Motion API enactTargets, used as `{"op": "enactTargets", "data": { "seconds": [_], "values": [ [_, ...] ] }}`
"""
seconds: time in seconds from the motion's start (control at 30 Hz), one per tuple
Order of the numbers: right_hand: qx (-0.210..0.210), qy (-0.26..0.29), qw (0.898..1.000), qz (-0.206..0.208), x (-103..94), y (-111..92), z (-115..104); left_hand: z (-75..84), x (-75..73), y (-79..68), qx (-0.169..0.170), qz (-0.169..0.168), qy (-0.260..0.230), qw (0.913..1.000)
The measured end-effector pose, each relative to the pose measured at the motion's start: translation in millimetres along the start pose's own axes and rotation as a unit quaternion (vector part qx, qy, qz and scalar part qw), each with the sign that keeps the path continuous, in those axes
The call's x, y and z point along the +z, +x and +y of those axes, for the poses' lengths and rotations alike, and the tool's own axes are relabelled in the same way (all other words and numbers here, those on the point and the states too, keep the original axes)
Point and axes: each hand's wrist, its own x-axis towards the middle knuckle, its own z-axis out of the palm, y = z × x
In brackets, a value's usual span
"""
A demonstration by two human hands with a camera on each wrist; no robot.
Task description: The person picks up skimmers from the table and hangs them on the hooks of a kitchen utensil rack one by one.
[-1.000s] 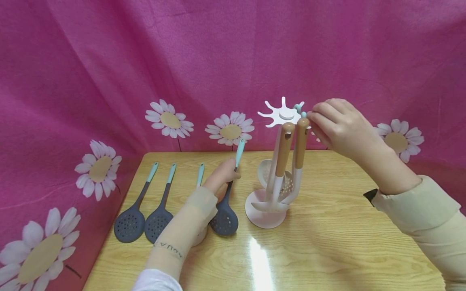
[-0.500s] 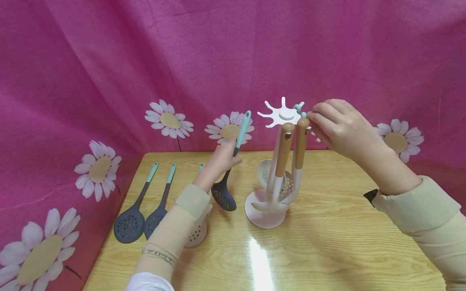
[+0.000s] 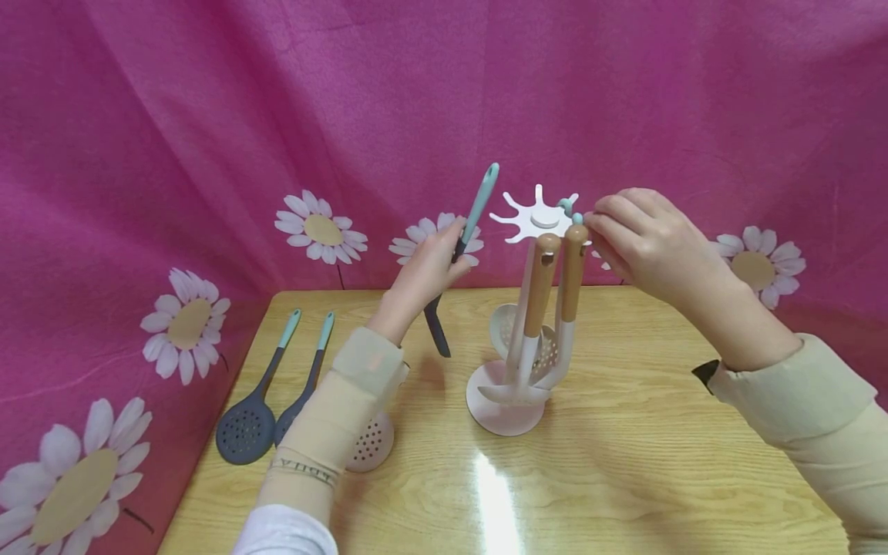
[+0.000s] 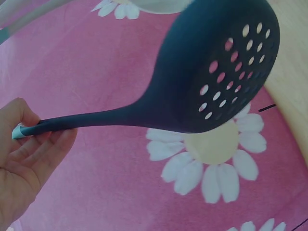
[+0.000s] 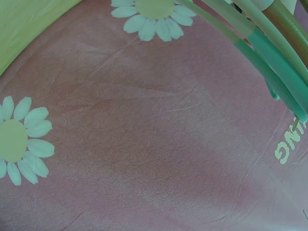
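Observation:
My left hand grips a dark slotted skimmer by its shaft, just below the teal handle, clear of the table. In the head view its handle points up and right, left of the white utensil stand; the arm hides part of the skimmer. Its perforated bowl fills the upper right of the left wrist view. My right hand pinches the right edge of the stand's hooked top, beside a teal handle tip. Utensils with wooden handles hang from the stand. The right wrist view shows teal handles but no fingers.
Two dark skimmers, one at the far left and one beside it, lie on the wooden table. A pale slotted skimmer lies partly under my left forearm. A pink flowered cloth hangs behind.
My left hand has lifted the dark skimmer off the table, moving it up and slightly right, and its bowl has tilted. The right hand keeps its place at the stand.

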Motion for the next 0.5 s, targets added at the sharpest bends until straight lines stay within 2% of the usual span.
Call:
{"op": "enactTargets", "data": {
  "seconds": [0.27, 0.5],
  "values": [
    [0.002, -0.001, 1.000, -0.002, 0.4, -0.8, 0.2, 11.7, -5.1, 15.4, 0.039, -0.008, 0.022, 0.9990],
    [0.005, -0.001, 1.000, -0.002, 0.5, -1.2, 0.1, 19.0, -5.4, 22.8, 0.057, -0.034, 0.047, 0.9967]
  ]
}}
